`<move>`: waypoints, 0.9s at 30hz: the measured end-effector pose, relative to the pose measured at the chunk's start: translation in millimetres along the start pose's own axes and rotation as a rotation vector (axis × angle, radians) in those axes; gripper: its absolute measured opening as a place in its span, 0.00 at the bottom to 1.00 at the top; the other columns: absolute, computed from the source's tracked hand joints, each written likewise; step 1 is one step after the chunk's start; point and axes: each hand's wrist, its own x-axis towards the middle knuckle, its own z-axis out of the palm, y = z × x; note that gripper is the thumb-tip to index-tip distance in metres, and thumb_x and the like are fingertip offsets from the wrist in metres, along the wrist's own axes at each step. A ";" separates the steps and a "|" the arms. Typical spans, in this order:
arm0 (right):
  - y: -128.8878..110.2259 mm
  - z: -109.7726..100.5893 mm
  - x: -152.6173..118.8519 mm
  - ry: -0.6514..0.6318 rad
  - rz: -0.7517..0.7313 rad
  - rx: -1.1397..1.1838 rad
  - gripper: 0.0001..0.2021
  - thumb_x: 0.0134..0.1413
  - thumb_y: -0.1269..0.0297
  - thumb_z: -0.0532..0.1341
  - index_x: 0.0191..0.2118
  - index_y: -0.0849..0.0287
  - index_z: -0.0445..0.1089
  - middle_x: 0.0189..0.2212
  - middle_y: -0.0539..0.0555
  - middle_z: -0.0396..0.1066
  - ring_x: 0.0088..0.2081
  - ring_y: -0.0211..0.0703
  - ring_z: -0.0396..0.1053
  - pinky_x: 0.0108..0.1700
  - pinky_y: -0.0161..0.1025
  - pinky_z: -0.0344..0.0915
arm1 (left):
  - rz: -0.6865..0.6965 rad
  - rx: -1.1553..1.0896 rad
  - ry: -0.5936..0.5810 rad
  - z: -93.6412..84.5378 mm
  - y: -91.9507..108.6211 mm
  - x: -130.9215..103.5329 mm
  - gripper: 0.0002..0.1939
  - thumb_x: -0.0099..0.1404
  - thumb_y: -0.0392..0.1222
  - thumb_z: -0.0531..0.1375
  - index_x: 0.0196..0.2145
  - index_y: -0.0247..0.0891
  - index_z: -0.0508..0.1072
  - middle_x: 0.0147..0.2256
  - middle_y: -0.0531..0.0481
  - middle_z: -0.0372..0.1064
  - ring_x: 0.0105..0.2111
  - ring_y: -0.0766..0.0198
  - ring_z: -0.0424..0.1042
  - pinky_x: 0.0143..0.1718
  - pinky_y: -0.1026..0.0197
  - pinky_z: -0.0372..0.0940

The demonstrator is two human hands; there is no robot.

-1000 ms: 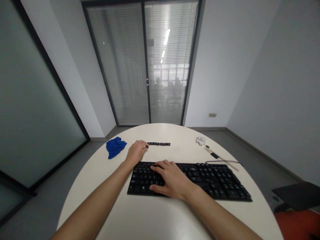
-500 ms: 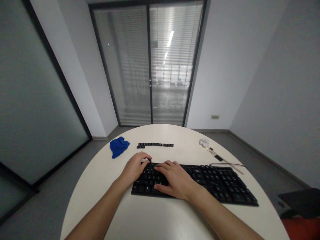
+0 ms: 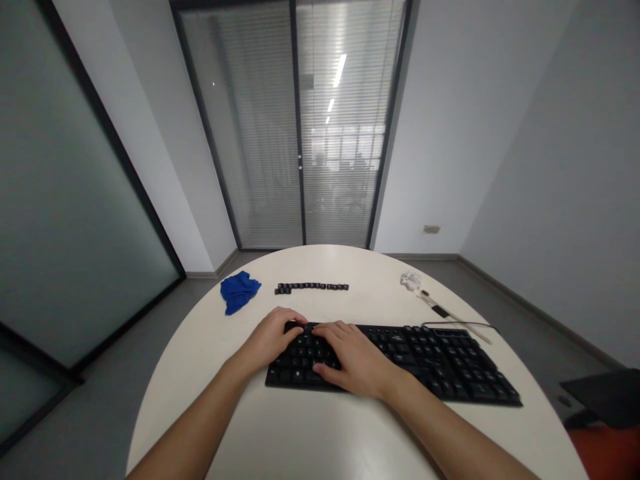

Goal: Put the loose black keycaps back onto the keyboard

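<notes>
A black keyboard (image 3: pixel 480 373) lies across the round table in front of me. My left hand (image 3: pixel 273 339) is at its upper left part, with thumb and forefinger curled together around a small dark keycap at the top row; the fingertips partly hide it. My right hand (image 3: pixel 357 357) rests palm down over the left half of the keys, its fingers stretched out and thumb apart, holding nothing. It covers part of the keys. Beyond the keyboard, several loose black keycaps (image 3: pixel 313 286) lie in a row, with a short second row at the left end.
A crumpled blue cloth (image 3: pixel 240 292) lies at the table's left edge. To the right are a crumpled white wad (image 3: pixel 411 281) and thin pale sticks or brushes (image 3: pixel 463 320) with dark parts. The keyboard cable (image 3: pixel 457 323) runs behind the keyboard. A dark chair part (image 3: pixel 607 397) stands beyond the right edge.
My left hand's fingertips have moved slightly right and down against the keyboard's top row, where the keycap stood a little raised before. My right hand stays nearly in place. The view has shifted slightly.
</notes>
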 end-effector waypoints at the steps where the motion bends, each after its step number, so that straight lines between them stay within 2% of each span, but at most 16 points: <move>1: -0.1 -0.6 0.0 -0.003 0.003 0.002 0.24 0.59 0.55 0.64 0.58 0.56 0.64 0.56 0.57 0.68 0.56 0.52 0.64 0.58 0.49 0.58 | 0.002 -0.003 -0.009 0.0 -0.1 0.0 0.09 0.63 0.35 0.62 0.40 0.42 0.79 0.43 0.49 0.77 0.47 0.56 0.72 0.54 0.54 0.63; 16: -0.5 -0.8 0.7 -0.011 0.003 -0.001 0.26 0.59 0.54 0.63 0.61 0.57 0.63 0.58 0.58 0.67 0.56 0.53 0.64 0.59 0.51 0.57 | 0.013 0.048 -0.037 3.7 -11.2 -2.6 0.09 0.64 0.38 0.63 0.41 0.45 0.81 0.42 0.49 0.78 0.46 0.56 0.72 0.53 0.54 0.64; 27: 1.4 -0.2 0.7 0.007 0.003 0.030 0.27 0.56 0.54 0.65 0.60 0.57 0.65 0.57 0.59 0.68 0.56 0.54 0.64 0.59 0.51 0.58 | 0.088 0.312 -0.121 -2.4 21.6 -6.2 0.13 0.68 0.35 0.57 0.42 0.48 0.80 0.43 0.52 0.75 0.46 0.57 0.71 0.49 0.56 0.65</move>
